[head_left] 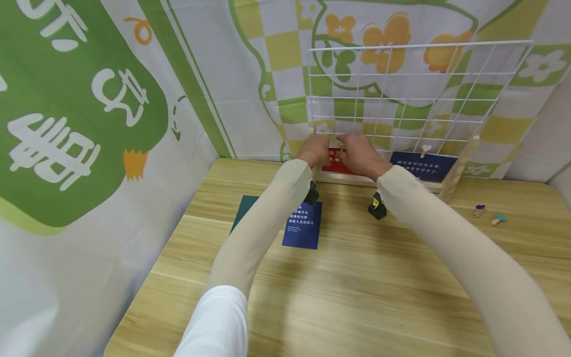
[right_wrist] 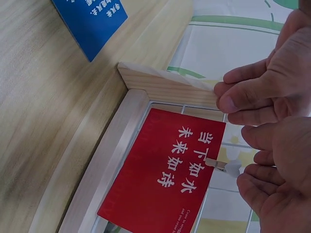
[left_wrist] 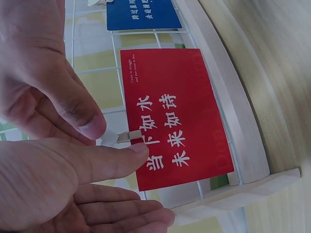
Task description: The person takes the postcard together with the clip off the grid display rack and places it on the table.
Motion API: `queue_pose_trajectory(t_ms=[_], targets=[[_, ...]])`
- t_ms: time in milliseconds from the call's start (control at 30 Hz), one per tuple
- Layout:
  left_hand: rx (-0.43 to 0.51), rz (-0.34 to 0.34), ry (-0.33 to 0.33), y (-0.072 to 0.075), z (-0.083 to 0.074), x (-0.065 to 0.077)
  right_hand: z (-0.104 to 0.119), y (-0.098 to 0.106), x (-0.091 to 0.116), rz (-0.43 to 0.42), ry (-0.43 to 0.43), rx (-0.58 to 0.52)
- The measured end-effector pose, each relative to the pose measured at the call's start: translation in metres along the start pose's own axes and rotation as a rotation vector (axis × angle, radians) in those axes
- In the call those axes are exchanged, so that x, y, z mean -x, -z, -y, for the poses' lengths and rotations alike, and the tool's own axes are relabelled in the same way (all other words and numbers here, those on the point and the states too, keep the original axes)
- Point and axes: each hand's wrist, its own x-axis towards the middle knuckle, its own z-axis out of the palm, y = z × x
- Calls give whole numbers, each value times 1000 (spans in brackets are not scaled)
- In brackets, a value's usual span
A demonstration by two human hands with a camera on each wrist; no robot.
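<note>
A red card (left_wrist: 177,116) with white lettering lies against the lower part of a white wire grid (head_left: 403,99). On its upper edge sits a small wooden clothespin (right_wrist: 218,166) with a white heart. My right hand (head_left: 359,154) is beside the clothespin, thumb and fingertips parted around its heart end in the right wrist view. My left hand (head_left: 315,150) is at the card's left end, its thumb extended close to the clothespin and its fingers fairly straight in the left wrist view. Both hands hide part of the red card in the head view.
A dark blue card (head_left: 421,166) hangs at the grid's right under a heart clothespin (head_left: 425,148). A wooden base (head_left: 343,178) supports the grid. Blue card (head_left: 303,230) and green card (head_left: 243,208) lie on the table (head_left: 357,297). Two clothespins (head_left: 498,219) lie at right.
</note>
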Motion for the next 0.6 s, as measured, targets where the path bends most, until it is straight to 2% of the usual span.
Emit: queue_pose_trajectory(t_ms=[133, 300, 500, 600], targets=[[-28, -18, -20, -3, -1, -2, 1, -2, -1, 7, 6, 31], [-51, -47, -35, -6, -3, -5, -1, -8, -3, -30, 38, 82], [-33, -93, -28, -10, -4, -11, -1, -12, -5, -57, 66, 109], [-23, -102, -18, -11, -3, -12, -1, -13, -8, -45, 52, 110]])
